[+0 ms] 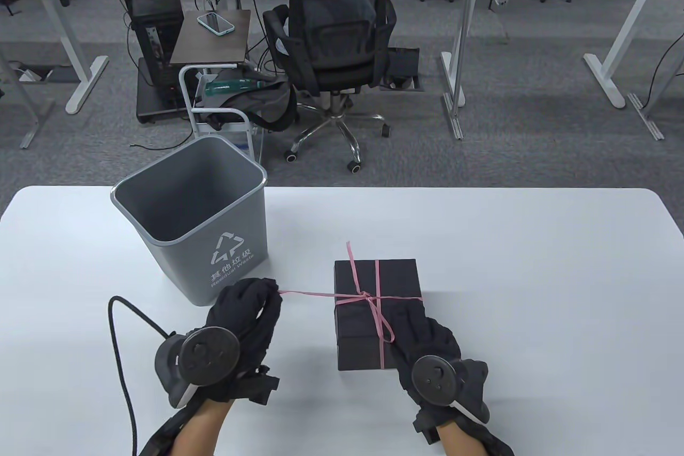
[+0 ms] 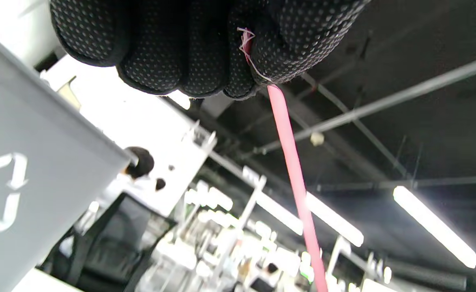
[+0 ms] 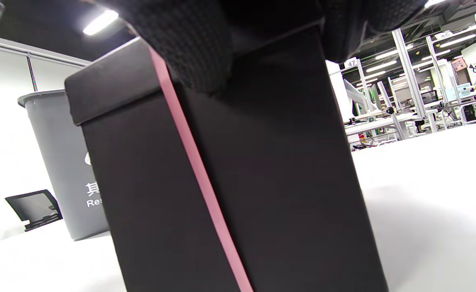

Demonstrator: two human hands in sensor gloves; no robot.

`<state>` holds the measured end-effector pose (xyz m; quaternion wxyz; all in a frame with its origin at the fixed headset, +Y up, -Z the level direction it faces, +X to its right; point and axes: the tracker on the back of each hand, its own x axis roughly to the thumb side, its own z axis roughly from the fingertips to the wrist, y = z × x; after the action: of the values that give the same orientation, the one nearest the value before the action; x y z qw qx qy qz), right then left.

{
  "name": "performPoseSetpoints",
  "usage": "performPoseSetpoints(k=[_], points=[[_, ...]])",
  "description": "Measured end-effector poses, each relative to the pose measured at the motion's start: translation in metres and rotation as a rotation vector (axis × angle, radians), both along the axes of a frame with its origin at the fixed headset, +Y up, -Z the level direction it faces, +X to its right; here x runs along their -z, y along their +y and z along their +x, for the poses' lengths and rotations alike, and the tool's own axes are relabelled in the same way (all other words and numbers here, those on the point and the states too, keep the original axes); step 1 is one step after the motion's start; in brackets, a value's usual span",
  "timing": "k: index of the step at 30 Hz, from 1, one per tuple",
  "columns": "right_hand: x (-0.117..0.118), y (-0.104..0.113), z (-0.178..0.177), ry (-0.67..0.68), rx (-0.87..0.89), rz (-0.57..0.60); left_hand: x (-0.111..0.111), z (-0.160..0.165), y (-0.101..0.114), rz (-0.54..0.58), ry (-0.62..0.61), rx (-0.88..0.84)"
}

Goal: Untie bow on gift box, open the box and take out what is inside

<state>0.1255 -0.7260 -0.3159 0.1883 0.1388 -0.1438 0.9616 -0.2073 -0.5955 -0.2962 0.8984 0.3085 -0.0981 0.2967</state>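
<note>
The left hand (image 1: 243, 317) is seen closed in a pinch on one free end of the pink ribbon (image 1: 315, 294); in the left wrist view the ribbon's frayed tip is caught between the curled fingers (image 2: 205, 48). From that pinch the ribbon is stretched taut, sideways toward the right hand, to the knot on top of the black gift box (image 1: 368, 279). The right hand (image 1: 427, 338) is laid on the near right part of the box, its fingers bent over the lid edge and down the side, so that the box is held in place; in the right wrist view the fingers (image 3: 189, 44) are pressed against the lid beside the ribbon band. The box is stood on the white counter (image 1: 534, 290) between the two hands, touching the right one and apart from the left. The lid is seen closed, and the ribbon is wrapped crosswise around it, with a loose tail lying toward the right hand and another pointing beyond the far edge. Just beyond the left hand, a grey waste bin (image 1: 192, 221) is stood on the counter. Farther off, past the counter, an office chair (image 1: 334, 49) with a seated person is seen.
</note>
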Motion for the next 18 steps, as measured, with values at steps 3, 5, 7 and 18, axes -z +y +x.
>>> performPoseSetpoints(k=[3, 5, 7, 18], points=[[0.000, 0.000, 0.000, -0.001, 0.000, 0.000, -0.002, -0.006, -0.001, 0.037, 0.036, 0.001], [0.000, 0.000, -0.001, -0.004, -0.003, 0.001, -0.003, -0.010, -0.002, 0.077, 0.064, -0.013], [0.000, 0.000, -0.001, -0.005, -0.004, 0.002, -0.005, -0.014, -0.001, 0.112, 0.064, -0.059], [0.000, 0.000, -0.001, -0.002, 0.000, -0.002, -0.007, -0.030, 0.015, 0.076, 0.090, -0.074]])
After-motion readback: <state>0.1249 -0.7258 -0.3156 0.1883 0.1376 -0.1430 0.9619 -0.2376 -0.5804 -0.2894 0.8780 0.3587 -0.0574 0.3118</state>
